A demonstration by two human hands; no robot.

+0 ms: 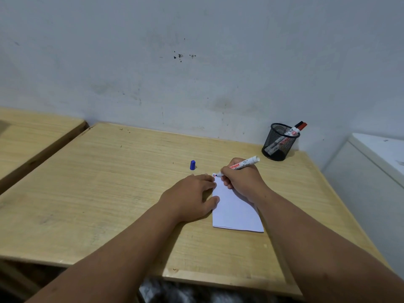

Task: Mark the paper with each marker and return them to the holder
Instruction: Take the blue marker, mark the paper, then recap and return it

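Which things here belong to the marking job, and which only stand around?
Job:
- white paper sheet
- white marker in right hand
- blue cap
- black mesh holder
- its two markers

Around:
- second wooden table
- white cabinet

Scuffed pale wall (196, 62); wooden table (109, 193), second table (32, 136) left; white cabinet (371, 171) right.

wooden table (109, 193): its left half lies bare, open to passage, save one blue cap (192, 165) standing upright near the middle. the mesh holder (279, 142) occupies the far right corner against the wall (196, 62), two markers (294, 131) leaning out of its rim. both forearms cross the near edge, closing the approach to the paper (236, 211).
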